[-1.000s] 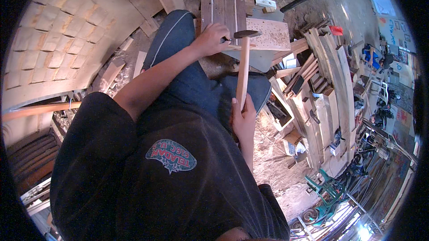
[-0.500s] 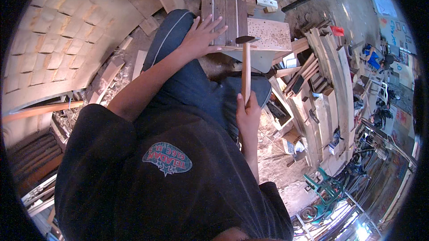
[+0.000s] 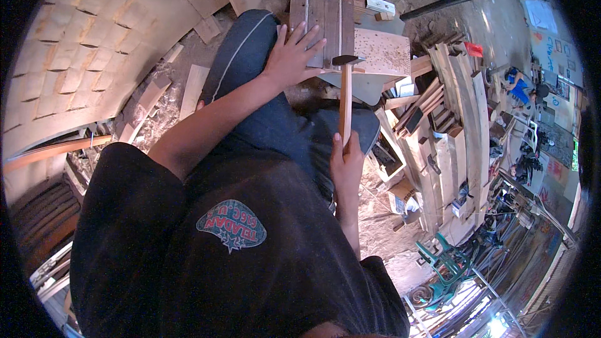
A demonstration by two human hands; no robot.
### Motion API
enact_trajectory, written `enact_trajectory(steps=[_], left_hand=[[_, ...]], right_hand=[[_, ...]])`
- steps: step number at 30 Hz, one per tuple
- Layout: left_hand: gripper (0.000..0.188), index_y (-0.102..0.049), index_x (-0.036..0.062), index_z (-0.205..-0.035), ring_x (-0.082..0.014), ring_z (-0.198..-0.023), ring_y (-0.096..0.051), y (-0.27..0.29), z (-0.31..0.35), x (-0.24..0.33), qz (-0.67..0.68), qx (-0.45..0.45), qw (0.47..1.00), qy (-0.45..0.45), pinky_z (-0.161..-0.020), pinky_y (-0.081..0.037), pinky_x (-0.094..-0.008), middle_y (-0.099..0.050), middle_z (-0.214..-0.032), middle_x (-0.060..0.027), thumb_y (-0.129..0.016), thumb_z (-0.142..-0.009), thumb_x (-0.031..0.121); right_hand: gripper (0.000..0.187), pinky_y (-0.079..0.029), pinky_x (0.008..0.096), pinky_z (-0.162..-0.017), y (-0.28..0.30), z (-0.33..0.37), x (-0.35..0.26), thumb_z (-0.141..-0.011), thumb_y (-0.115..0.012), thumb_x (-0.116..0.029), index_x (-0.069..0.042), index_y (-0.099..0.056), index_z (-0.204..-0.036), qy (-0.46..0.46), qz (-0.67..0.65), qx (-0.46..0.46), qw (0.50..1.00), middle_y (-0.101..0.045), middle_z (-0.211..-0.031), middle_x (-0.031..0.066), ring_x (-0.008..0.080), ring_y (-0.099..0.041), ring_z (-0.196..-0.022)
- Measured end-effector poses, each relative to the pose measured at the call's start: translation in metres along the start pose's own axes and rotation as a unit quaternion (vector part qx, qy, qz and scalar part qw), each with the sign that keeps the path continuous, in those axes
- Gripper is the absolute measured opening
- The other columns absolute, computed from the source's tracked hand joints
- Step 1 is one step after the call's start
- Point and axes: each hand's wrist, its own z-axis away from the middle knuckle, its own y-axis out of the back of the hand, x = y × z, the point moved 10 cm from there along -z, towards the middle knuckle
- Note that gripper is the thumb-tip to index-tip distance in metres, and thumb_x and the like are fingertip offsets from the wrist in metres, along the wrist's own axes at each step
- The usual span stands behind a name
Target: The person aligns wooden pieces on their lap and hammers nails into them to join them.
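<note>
My left hand (image 3: pixel 294 55) lies with spread fingers on a dark brown slatted wood panel (image 3: pixel 318 9), which has pale strips between its boards. In my right hand (image 3: pixel 347 156) is a hammer (image 3: pixel 346 100), gripped low on its light wooden handle. Its dark head is over the panel's near right corner; whether it touches the wood, I cannot tell. Beneath the panel and reaching out to its right is a pale wooden board (image 3: pixel 385 51), dotted with many small dark marks or holes.
Long planks (image 3: pixel 460 119) and offcuts are stacked to the right, beside an open wooden box (image 3: pixel 389 161). A green plastic chair (image 3: pixel 446 256) stands at lower right. A black pole (image 3: pixel 466 0) crosses the far right. Another person in blue (image 3: pixel 518 85) sits in the distance.
The whole view has shifted slightly, with the panel and board a little further right. My left hand stays on the panel, and the hammer remains near the same corner.
</note>
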Motion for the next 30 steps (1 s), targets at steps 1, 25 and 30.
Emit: enact_trajectory(steps=[1, 25, 30], left_hand=[[0.081, -0.046, 0.0219, -0.153, -0.0405, -0.151, -0.028, -0.001, 0.000, 0.001, 0.008, 0.001, 1.000, -0.004, -0.120, -0.022, -0.0642, -0.035, -0.163, -0.0119, -0.069, -0.085, 0.059], [0.075, -0.050, 0.0170, -0.150, -0.0431, -0.151, -0.025, 0.000, 0.003, 0.000, 0.055, 0.026, 0.998, -0.005, -0.122, -0.020, -0.0624, -0.033, -0.164, -0.0147, -0.072, -0.086, 0.048], [0.075, -0.050, 0.0168, -0.150, -0.0434, -0.151, -0.026, 0.002, 0.004, 0.000, 0.063, 0.038, 0.997, -0.008, -0.122, -0.020, -0.0628, -0.033, -0.164, -0.0149, -0.071, -0.087, 0.050]], right_hand=[[0.028, -0.039, 0.0384, -0.054, -0.001, 0.001, 0.001, -0.105, -0.058, -0.028, -0.001, -0.056, -0.100, -0.002, -0.004, 0.003, 1.000, -0.050, -0.065, 0.0128, 0.0221, -0.050, -0.057], [0.027, -0.046, 0.0445, -0.059, -0.003, 0.000, 0.002, -0.106, -0.056, -0.027, 0.000, -0.057, -0.110, 0.011, 0.021, 0.004, 1.000, -0.059, -0.072, 0.0193, 0.0331, -0.059, -0.065], [0.023, -0.046, 0.0535, -0.059, 0.015, 0.009, -0.021, -0.105, -0.056, -0.024, -0.001, -0.054, -0.108, 0.001, -0.079, 0.031, 0.996, -0.063, -0.074, 0.0260, 0.0499, -0.064, -0.071]])
